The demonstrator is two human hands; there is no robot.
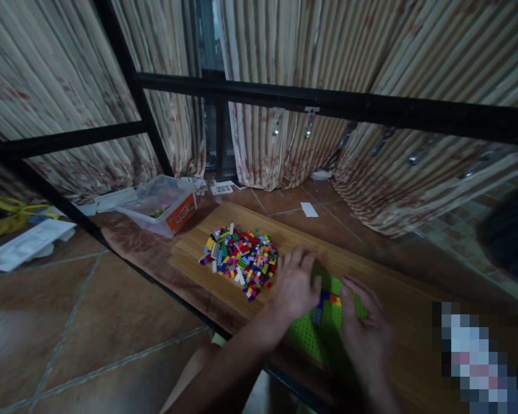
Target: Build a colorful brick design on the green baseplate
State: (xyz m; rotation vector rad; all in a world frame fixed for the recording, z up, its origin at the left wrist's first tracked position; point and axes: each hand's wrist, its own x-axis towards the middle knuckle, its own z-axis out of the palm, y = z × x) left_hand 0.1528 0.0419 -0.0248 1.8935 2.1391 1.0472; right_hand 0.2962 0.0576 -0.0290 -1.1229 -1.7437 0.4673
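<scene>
A green studded baseplate (305,340) lies on the wooden board, partly covered by both hands and in shadow. Blue bricks (317,312) and a short row of red, orange and yellow bricks (334,299) sit on it. My left hand (297,284) is over the plate's left side, fingers apart and slightly blurred, with no brick visible in it. Over the right side is my right hand (366,325), thumb beside the yellow end of the row and fingers stretched apart, green showing between them. Left of my left hand spreads a pile of mixed bricks (244,259).
A clear plastic box (149,210) with an orange label stands beyond the pile, a few pieces inside. Black metal bars (259,92) cross ahead, before striped curtains (285,46). White paper (309,209) lies on the tiled floor. A white tray (26,244) is at left.
</scene>
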